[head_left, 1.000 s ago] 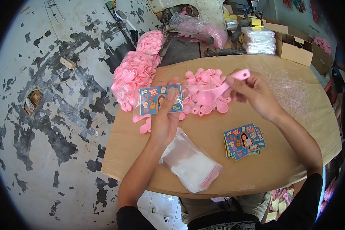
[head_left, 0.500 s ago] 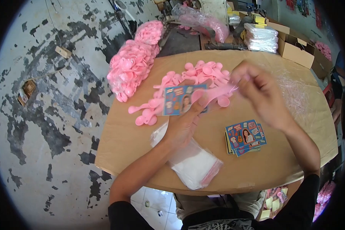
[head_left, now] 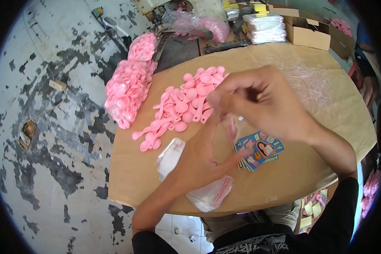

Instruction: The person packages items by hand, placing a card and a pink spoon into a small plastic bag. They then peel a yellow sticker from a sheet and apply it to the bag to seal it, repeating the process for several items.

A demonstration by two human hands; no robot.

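Table: cardboard-covered top (head_left: 309, 169) over a peeling grey floor.
Spoons: loose pink pile (head_left: 186, 101), mid-table, beyond both hands.
Right hand (head_left: 262, 101): blurred, fingers curled, can't tell the grip.
Left hand (head_left: 203, 156): fingers spread, fingertips at the card stack (head_left: 260, 150).
Bags: clear stack (head_left: 207, 197) under the left wrist.

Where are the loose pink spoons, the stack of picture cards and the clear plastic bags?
loose pink spoons (head_left: 182, 103): head view, middle of the pile.
stack of picture cards (head_left: 262, 149): head view, top card's face.
clear plastic bags (head_left: 170, 155): head view, left end of the stack.
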